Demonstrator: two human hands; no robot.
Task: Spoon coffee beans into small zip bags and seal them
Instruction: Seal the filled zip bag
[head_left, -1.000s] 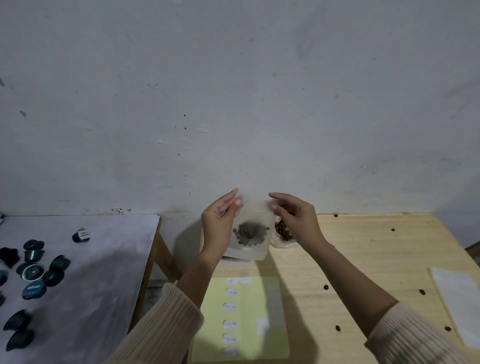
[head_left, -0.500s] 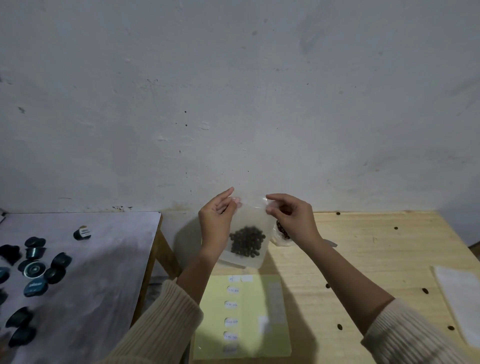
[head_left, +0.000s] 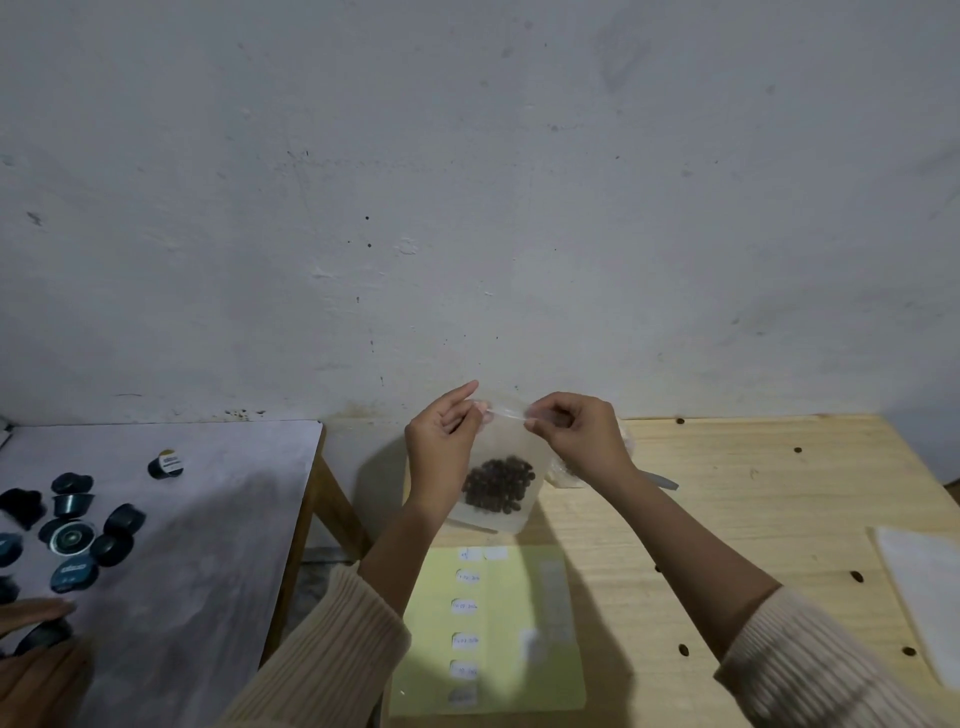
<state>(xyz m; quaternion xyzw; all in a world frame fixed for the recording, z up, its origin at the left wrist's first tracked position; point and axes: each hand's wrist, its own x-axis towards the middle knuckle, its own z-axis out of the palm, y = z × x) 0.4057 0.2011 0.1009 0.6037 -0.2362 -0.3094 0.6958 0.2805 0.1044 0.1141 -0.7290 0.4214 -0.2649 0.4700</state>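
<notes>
I hold a small clear zip bag (head_left: 506, 447) upright above the wooden table (head_left: 753, 499), with dark coffee beans (head_left: 498, 484) pooled in its lower half. My left hand (head_left: 441, 447) pinches the top left corner of the bag's zip strip. My right hand (head_left: 574, 434) pinches the zip strip near its top right end. Behind my right hand lies another clear bag of beans (head_left: 566, 470), mostly hidden. A grey spoon handle (head_left: 660, 480) sticks out past my right wrist.
A yellow-green sheet with several white labels (head_left: 488, 623) lies on the table below the bag. White paper (head_left: 924, 587) sits at the right edge. On a grey table (head_left: 208, 519) to the left are several dark coffee capsules (head_left: 67, 525) and another person's hand (head_left: 31, 613).
My right hand has slid left along the top of the bag, closer to my left hand. The bag hangs straighter. Another person's hand has come into view at the lower left.
</notes>
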